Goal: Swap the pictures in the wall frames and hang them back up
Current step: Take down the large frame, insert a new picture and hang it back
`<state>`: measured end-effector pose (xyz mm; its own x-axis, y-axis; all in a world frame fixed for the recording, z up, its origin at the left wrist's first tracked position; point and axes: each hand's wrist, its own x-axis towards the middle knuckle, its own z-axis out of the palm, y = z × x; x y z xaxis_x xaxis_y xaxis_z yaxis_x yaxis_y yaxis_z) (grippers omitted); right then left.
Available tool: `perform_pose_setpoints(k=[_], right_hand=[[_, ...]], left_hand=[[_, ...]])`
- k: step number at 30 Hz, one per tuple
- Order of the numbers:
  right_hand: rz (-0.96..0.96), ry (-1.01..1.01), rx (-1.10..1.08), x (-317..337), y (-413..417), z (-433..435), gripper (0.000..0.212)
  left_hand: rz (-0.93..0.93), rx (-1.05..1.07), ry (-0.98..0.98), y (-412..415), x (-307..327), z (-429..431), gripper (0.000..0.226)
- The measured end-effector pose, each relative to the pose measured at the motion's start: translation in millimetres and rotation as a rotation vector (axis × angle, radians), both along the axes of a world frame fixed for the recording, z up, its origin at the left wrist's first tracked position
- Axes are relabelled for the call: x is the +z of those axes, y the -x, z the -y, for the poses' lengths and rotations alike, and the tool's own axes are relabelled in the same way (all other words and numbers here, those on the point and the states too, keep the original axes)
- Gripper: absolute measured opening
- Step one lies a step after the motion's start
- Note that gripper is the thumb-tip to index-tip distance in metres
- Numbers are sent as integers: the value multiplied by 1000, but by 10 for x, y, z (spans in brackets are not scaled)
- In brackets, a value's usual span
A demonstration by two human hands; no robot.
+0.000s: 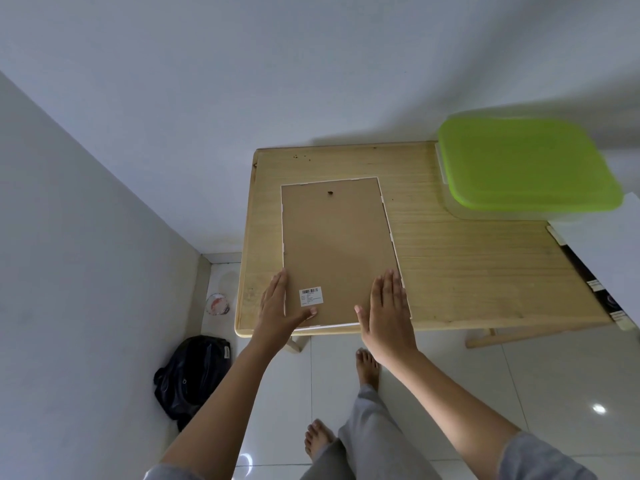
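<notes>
A white picture frame (337,244) lies face down on the wooden table (467,271), its brown backing board up, with a small hanger hole near the far end and a barcode label near me. My left hand (277,306) rests flat along the frame's near left edge, thumb on the backing. Over the near right corner lies my right hand (388,306), fingers straight and together. Neither hand grips anything. At the table's right edge a second frame (599,271) lies partly in view, white surface up, dark strip along its side.
A clear plastic box with a green lid (526,164) stands on the table's far right corner. The table is pushed against a white wall. A black backpack (192,375) and a small round container (217,304) sit on the tiled floor at the left. My bare feet stand near the table.
</notes>
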<state>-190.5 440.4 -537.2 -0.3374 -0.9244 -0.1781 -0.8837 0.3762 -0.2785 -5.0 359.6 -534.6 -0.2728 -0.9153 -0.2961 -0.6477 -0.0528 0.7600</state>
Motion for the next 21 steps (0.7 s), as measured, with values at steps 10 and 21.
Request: perform_pose_setpoints(k=[10, 21], right_hand=[[299, 203, -117, 177, 466, 49, 55], [705, 281, -369, 66, 603, 63, 56]], left_hand=[[-9, 15, -11, 27, 23, -5, 95], [-11, 51, 9, 25, 0, 10, 93]])
